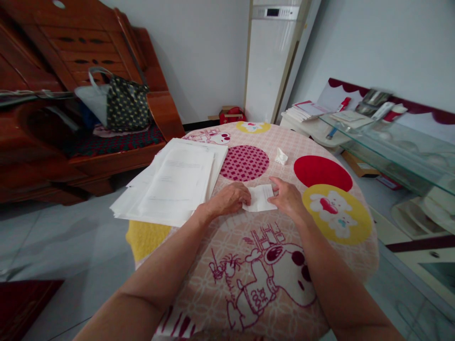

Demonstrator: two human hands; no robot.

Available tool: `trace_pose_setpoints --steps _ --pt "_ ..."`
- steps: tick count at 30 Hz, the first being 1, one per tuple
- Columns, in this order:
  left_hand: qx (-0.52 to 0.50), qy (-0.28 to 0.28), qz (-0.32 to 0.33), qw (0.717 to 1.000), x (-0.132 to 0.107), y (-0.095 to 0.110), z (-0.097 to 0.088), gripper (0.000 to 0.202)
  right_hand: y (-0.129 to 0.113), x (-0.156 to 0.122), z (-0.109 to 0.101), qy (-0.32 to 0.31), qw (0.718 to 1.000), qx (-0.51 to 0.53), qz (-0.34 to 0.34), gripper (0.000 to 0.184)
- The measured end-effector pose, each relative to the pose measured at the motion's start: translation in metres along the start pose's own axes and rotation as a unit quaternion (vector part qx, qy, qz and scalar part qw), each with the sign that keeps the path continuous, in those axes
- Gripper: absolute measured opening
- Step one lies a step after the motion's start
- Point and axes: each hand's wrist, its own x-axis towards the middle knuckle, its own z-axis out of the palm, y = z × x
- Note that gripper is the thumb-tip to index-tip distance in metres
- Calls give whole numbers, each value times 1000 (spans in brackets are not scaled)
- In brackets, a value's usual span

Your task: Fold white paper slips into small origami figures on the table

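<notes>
A small folded sheet of white paper (260,197) lies on the round table between my hands. My left hand (232,196) has its fingers curled over the paper's left edge. On the right edge, my right hand (285,195) pinches the paper between thumb and fingers. To the left of my hands, a loose stack of white printed sheets (174,184) is spread near the table's edge. Farther back sits a small folded white paper piece (280,157), apart from both hands.
A patterned cloth (245,255) covers the round table. Behind on the left stands a wooden bench (117,156) with a dotted bag (128,104). At right, a glass shelf (398,147) carries papers and containers. A white floor-standing unit (272,61) rises at the back.
</notes>
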Motion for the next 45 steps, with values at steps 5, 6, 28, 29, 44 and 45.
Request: trace_pose_setpoints --steps 5,6,28,29,44,45 --pt "0 -36 -11 999 -2 0 -2 37 -16 -10 2 10 981 -154 -121 26" --pt "-2 -42 -15 999 -3 0 -2 38 -18 -11 4 -9 983 -138 -122 20" --pt "-154 18 -147 977 -1 -2 0 12 -20 -8 19 -215 960 146 100 17" --pt "-147 27 -157 976 0 -1 2 12 -19 -8 20 -213 961 147 101 17" --pt "-46 34 -258 964 28 3 14 7 -16 -5 21 -218 955 169 104 17" --pt "-35 36 -258 965 29 3 14 7 -16 -5 21 -218 956 169 103 17"
